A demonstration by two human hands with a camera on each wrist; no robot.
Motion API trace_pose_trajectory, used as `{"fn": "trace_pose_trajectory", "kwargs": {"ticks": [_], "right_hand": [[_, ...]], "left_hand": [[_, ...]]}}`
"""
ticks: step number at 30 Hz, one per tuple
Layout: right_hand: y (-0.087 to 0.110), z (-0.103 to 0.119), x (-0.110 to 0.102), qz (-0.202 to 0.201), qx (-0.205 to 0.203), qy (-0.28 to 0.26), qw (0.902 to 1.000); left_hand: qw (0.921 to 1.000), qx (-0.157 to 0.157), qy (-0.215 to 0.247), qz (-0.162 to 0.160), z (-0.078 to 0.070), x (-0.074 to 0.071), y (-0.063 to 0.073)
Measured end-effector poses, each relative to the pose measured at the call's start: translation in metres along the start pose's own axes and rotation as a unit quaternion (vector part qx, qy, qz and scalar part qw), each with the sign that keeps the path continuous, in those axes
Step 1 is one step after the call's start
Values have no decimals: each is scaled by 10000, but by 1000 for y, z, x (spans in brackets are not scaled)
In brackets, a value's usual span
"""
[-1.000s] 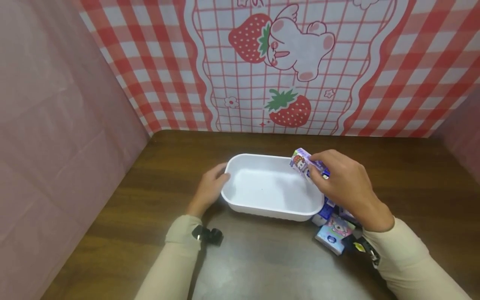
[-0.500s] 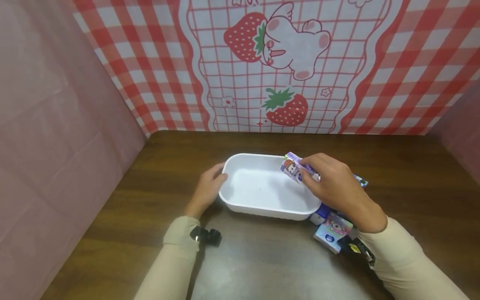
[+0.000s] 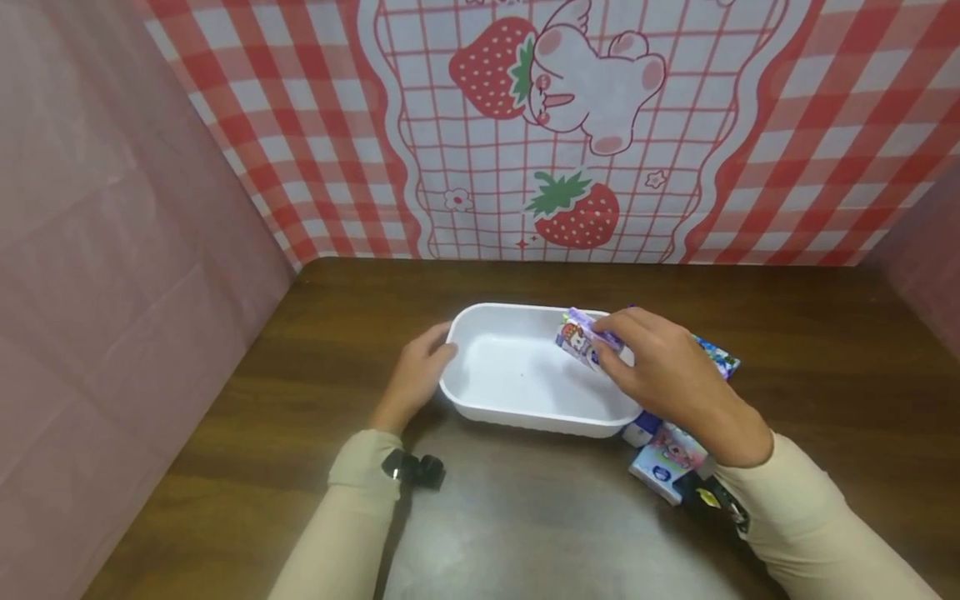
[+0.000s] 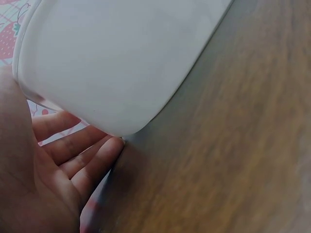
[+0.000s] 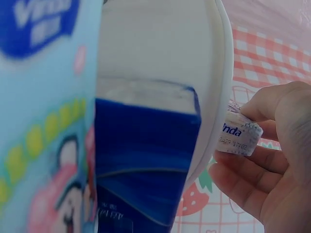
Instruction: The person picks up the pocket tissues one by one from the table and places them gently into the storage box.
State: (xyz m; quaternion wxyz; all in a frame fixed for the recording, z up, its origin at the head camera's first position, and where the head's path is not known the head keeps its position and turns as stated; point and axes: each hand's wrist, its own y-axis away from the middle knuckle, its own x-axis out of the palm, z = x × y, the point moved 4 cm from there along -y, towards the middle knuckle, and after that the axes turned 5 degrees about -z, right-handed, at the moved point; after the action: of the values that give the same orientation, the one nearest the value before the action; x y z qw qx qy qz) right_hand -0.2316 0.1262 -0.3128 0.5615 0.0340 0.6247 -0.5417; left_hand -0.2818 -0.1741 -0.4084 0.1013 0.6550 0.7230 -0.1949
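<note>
A white plastic basin [image 3: 517,375] with rounded corners stands on the table. My left hand [image 3: 416,371] grips its left end, thumb over the rim and fingers against the outer wall, as the left wrist view [image 4: 73,165] shows from below. My right hand [image 3: 671,371] pinches a small purple-and-white tissue pack [image 3: 577,340] by one end, above the basin's right part. In the right wrist view the thumb and fingers hold that pack's end, printed "nda". More tissue packs lie beside the basin: a light-blue one [image 3: 667,462], a dark-blue one [image 5: 146,150] and a patterned one [image 3: 718,357], partly hidden by my right hand.
The brown wooden table [image 3: 360,308] extends around the basin. Behind it hangs a red-and-white checked cloth [image 3: 315,125] with strawberries. A pink curtain [image 3: 112,233] borders the left side. Black wrist cameras [image 3: 416,468] sit on both wrists.
My right hand has carried the tissue pack left, from the basin's right rim to over its inside. The patterned pack behind that hand has come into view. My left hand keeps its grip.
</note>
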Motion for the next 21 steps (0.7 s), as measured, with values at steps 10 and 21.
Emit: {"fn": "trace_pose_trajectory", "kwargs": {"ticks": [10, 21], "right_hand": [[-2, 5, 6, 217, 109, -111, 9996], [-5, 6, 10, 435, 221, 8, 9988]], "left_hand": [[10000, -9, 11, -48, -1, 1, 1], [9998, 103, 121, -70, -2, 1, 0]]}}
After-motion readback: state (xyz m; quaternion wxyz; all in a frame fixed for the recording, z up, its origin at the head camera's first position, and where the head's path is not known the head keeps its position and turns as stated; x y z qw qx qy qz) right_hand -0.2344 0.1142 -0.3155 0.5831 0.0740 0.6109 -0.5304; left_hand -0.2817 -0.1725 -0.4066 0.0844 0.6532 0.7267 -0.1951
